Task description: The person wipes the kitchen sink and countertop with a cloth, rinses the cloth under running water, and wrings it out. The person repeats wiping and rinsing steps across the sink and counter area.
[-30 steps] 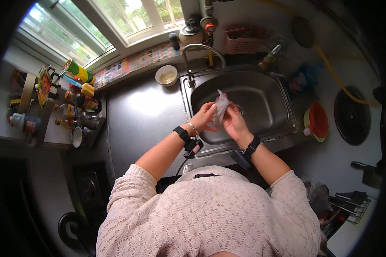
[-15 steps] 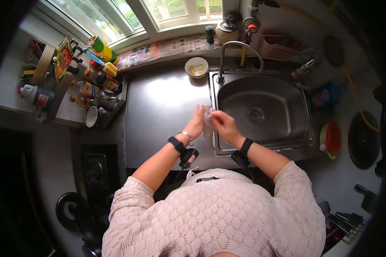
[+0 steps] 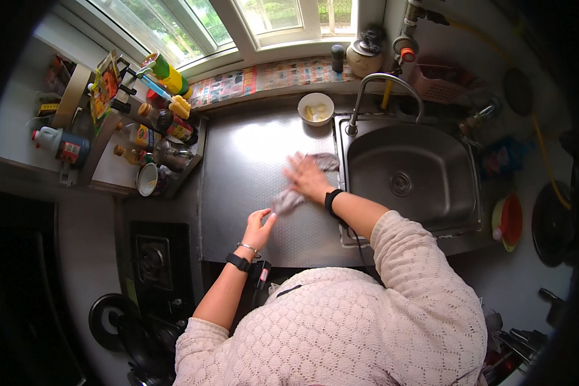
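Observation:
A pale greyish cloth [image 3: 326, 162] lies rumpled across the steel counter [image 3: 231, 186], left of the sink. My right hand [image 3: 307, 178] lies over the middle of it, palm down with the fingers spread and slightly smeared by motion. Parts of the cloth show on both sides of that hand. My left hand [image 3: 258, 229] is by the cloth's lower left end, its thumb and fingers apart. Whether those fingertips touch the cloth is hard to tell. A bracelet and a black band are on the left wrist; another black band is on the right.
A steel sink [image 3: 424, 174] with a curved faucet [image 3: 386, 78] is at the right. Beyond the cloth stands a white bowl [image 3: 316, 109] with pale yellow pieces in it. Several bottles [image 3: 167, 125] crowd a shelf at the left. A black stove [image 3: 154, 257] is at the lower left.
Both hands were close together at the sink's left edge, holding the bunched cloth. Now the cloth is spread on the counter under my right hand, and my left hand has moved left and nearer.

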